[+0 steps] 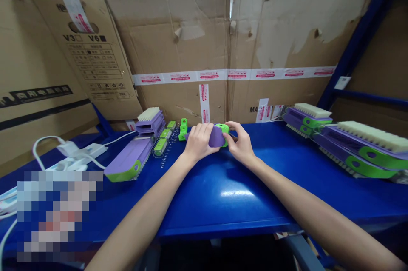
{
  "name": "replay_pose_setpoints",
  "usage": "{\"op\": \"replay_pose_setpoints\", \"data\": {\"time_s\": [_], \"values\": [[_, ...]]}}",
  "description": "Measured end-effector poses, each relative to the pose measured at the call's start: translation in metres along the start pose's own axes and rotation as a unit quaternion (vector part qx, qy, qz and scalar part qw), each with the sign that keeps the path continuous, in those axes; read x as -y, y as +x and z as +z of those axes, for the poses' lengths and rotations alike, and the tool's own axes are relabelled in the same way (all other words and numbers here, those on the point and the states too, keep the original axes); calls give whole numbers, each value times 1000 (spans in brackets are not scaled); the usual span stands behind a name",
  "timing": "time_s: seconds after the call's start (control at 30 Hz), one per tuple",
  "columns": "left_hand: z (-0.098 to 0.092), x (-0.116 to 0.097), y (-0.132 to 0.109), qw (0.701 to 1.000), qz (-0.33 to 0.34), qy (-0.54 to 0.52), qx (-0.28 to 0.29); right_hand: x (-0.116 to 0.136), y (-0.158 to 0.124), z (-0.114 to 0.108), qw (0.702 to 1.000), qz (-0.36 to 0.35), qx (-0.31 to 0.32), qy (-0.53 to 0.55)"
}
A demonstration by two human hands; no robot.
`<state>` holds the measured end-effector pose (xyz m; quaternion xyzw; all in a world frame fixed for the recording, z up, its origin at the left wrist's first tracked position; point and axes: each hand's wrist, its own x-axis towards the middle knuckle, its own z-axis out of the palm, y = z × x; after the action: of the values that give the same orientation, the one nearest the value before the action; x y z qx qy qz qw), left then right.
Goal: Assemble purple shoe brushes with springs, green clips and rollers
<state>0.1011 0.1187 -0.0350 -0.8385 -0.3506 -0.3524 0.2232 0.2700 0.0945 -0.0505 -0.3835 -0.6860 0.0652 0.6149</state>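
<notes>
Both of my hands are on one purple plastic brush body (217, 137) with a bright green end piece (225, 129), over the middle of the blue table. My left hand (200, 140) wraps round the purple part from the left. At the right, my right hand (239, 142) pinches the green end between thumb and fingers. The brush's underside is hidden. Left of my hands lie loose green plastic pieces (183, 129), a scatter of small metal springs (170, 145) and several green parts in clear packs (162, 141).
Purple brush bodies (129, 162) lie at the left, one bristled brush (149, 114) behind. Finished-looking purple-green brushes (366, 147) are stacked at the right. A white power strip (92, 152) with cables sits far left. Cardboard sheets (178, 49) wall the back of the blue table (216, 203).
</notes>
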Motion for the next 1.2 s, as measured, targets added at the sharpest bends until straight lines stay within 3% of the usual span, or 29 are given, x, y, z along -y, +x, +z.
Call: {"op": "replay_pose_setpoints", "data": {"time_s": [0.3,0.53,0.93,1.2], "values": [[-2,-1,2,999,-9,-13,-29,3,-3,2,999,-17,-28,-21],[-4,2,1,999,17,-43,-13,6,-5,4,1000,-15,-14,-22],[-4,-2,1,997,7,-80,-17,13,-4,7,997,45,-53,21],[-2,3,-2,993,-3,-116,-29,12,0,6,995,63,-36,61]]}}
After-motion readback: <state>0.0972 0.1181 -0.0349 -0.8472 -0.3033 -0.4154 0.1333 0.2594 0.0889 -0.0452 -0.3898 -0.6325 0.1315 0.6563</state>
